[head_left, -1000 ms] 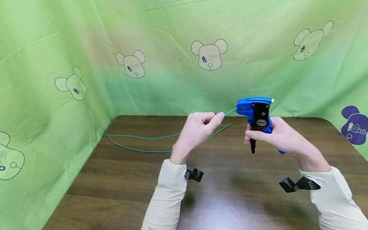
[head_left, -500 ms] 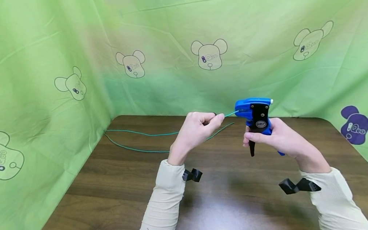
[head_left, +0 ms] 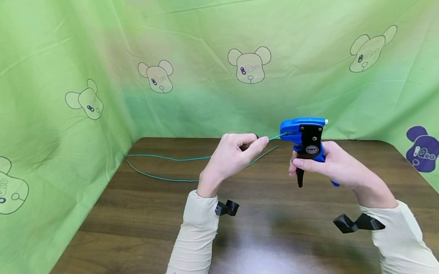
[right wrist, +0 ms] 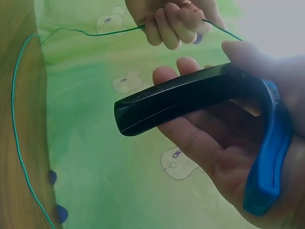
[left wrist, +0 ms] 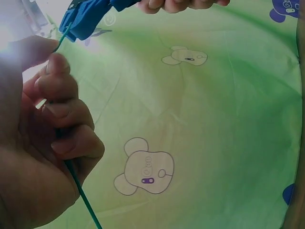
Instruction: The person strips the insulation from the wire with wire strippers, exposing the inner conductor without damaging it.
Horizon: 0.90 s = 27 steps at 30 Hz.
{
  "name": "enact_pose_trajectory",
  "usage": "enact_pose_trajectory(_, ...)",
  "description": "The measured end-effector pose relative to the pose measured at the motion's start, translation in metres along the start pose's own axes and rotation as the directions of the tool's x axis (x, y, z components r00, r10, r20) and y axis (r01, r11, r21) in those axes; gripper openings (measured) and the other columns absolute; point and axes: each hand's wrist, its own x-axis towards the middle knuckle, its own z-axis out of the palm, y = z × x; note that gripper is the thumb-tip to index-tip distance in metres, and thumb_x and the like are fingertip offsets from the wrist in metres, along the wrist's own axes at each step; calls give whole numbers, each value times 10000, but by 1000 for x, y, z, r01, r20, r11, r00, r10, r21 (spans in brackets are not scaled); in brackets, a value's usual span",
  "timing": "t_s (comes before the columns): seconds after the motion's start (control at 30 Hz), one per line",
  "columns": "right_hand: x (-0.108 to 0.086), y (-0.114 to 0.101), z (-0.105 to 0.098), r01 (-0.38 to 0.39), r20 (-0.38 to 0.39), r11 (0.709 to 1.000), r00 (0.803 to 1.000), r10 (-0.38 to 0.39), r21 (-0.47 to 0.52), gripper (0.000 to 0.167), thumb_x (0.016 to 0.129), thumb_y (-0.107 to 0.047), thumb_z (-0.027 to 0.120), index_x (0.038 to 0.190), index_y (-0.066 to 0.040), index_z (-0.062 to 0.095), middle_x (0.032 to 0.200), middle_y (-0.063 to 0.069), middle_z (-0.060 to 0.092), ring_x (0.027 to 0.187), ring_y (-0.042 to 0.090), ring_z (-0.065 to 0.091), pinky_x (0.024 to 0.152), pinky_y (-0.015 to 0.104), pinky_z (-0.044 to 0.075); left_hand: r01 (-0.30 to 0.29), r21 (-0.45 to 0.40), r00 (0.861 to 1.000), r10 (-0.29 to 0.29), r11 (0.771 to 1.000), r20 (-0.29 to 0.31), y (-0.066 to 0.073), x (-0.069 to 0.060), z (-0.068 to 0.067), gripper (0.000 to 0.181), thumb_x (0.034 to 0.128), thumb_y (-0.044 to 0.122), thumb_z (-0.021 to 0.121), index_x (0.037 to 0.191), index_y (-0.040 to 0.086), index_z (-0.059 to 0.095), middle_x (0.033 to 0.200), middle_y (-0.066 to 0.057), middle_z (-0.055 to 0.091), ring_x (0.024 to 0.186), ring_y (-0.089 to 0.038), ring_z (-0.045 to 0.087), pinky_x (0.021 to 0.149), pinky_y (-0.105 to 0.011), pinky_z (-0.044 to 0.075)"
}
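Observation:
My left hand (head_left: 234,157) pinches a thin green wire (head_left: 275,137) between thumb and forefinger, close to its end. In the left wrist view the wire (left wrist: 82,193) also runs through the curled fingers. My right hand (head_left: 335,161) grips a blue and black wire stripper (head_left: 308,134), held upright above the table. The wire's end sits at the tool's blue nose, on the left side. Its tip is hidden there. In the right wrist view the fingers wrap round the black handle (right wrist: 171,98), while the blue handle (right wrist: 269,157) lies against the palm, spread from the black one.
A long loop of the same wire lies on the brown wooden table (head_left: 108,251), left of and behind my left hand. Green cloth (head_left: 201,108) with printed bear heads hangs around the back and sides. Black wrist cameras (head_left: 227,208) sit on both sleeves.
The stripper has lowered slightly, and the wire's end now overlaps the side of its nose. My left forearm has shifted a little left. Both grips stay the same.

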Motion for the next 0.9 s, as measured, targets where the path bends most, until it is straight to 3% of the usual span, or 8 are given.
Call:
enact_pose_trajectory(0.13, -1, -1, -2, 7, -8, 1000, 1000, -7, -13, 32, 999, -45, 603, 998, -18, 619, 879, 172, 714, 863, 310, 711, 827, 284, 514, -22, 9, 999, 22, 1000, 36, 5, 0, -3, 165, 1013, 220, 623, 893, 154, 714, 649, 86, 493, 567, -72, 416, 558, -237, 361)
enact_pose_trajectory(0.2, -1, -2, -3, 14, -9, 1000, 1000, -14, -22, 37, 1000, -42, 598, 998, -19, 627, 880, 172, 712, 859, 309, 711, 822, 286, 515, -44, 25, 998, 43, 999, 50, 7, 0, -4, 119, 1014, 180, 622, 1060, 136, 723, 680, 72, 538, 588, -61, 459, 588, -234, 405)
enact_pose_trajectory(0.27, -2, -2, -4, 18, -10, 999, 1000, -18, -27, 43, 1002, -41, 593, 999, -22, 632, 880, 171, 712, 859, 308, 710, 818, 287, 516, -77, 51, 995, 74, 996, 60, 9, 0, -4, 145, 1014, 141, 615, 1128, 110, 700, 660, 35, 512, 590, -56, 464, 601, -232, 414)
enact_pose_trajectory(0.47, -3, -2, -5, 7, -14, 1000, 1000, -7, -27, 56, 1004, -41, 589, 1013, -27, 643, 888, 172, 716, 867, 306, 706, 816, 293, 515, -166, 146, 986, 159, 975, 57, 12, 0, -4, 217, 1007, 66, 603, 1196, 55, 710, 732, 13, 589, 626, -50, 479, 663, -203, 429)
enact_pose_trajectory(0.57, -3, -2, -5, 3, -15, 999, 1000, -4, -33, 59, 1005, -48, 590, 1012, -32, 646, 890, 168, 718, 869, 303, 703, 820, 292, 510, -184, 196, 983, 177, 963, 53, 13, 0, -4, 237, 1003, 38, 596, 1209, 41, 713, 917, -12, 703, 724, -52, 548, 746, -165, 442)
enact_pose_trajectory(0.67, -3, -2, -5, 0, -17, 999, 1000, 0, -36, 60, 1007, -56, 591, 1011, -36, 647, 889, 164, 718, 869, 301, 702, 822, 292, 508, -197, 228, 980, 189, 953, 56, 14, -1, -4, 255, 1003, -4, 569, 1211, 36, 711, 1100, -44, 726, 855, -64, 613, 828, -146, 444)
enact_pose_trajectory(0.9, -2, -1, -3, 4, -12, 1000, 1000, -4, -11, 40, 1001, -48, 601, 1004, -26, 634, 886, 179, 711, 869, 311, 699, 826, 295, 512, -228, 286, 973, 225, 931, 43, 15, -1, -4, 272, 999, -26, 556, 1214, 40, 710, 1134, -65, 722, 994, -119, 673, 903, -146, 444)
